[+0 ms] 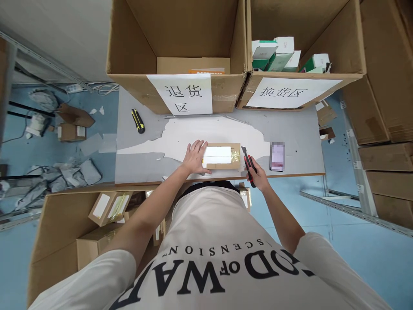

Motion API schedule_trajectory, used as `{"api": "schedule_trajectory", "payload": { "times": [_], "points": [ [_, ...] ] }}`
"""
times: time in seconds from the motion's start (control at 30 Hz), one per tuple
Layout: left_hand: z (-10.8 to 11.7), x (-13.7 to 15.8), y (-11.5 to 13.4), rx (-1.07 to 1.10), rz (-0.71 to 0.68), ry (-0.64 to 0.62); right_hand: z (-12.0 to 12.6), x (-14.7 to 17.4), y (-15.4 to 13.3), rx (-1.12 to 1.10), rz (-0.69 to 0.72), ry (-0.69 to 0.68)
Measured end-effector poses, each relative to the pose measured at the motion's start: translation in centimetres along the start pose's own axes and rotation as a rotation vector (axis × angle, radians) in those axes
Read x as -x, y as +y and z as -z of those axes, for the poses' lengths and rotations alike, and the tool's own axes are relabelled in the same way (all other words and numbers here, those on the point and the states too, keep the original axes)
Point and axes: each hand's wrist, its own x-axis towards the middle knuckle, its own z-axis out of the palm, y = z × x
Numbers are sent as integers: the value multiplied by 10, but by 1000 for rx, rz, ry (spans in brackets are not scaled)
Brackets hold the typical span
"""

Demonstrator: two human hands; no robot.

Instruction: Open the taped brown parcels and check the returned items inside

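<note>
A small cardboard box (223,165) with a white label and clear tape at its right end lies on the table. My left hand (194,158) grips its left end, thumb on the near side and fingers toward the far side. My right hand (257,173) is closed round a red and black utility knife (248,162), just right of the box. The knife's tip points away from me, close to the box's taped end but apart from it. Under the box, a torn white sheet (213,129) covers the middle of the table.
A yellow and black utility knife (138,121) lies at the table's left, a phone (277,156) at its right. Behind stand two large open cartons (132,88) (353,76) with paper signs; the right one holds green-white boxes (280,61). A carton of parcels (51,228) sits at lower left.
</note>
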Motion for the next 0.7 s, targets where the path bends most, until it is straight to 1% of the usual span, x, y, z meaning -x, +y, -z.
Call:
{"api": "schedule_trajectory", "payload": {
  "times": [0.13, 0.23, 0.43, 0.57, 0.7],
  "points": [
    [0, 1, 0, -6, -7, 16, -3, -1, 1, -47, -5, -30],
    [-1, 0, -1, 8, -25, 41, -1, -2, -2, -30, 0, -61],
    [-7, -1, -4, 52, -59, 138, 23, -3, -12, 81, -16, -192],
    [-7, -2, -5, 65, -69, 147, 38, -4, -12, 178, -18, -250],
    [-6, -3, -5, 59, -63, 143, 44, -3, -13, 226, -14, -280]
  ]
}}
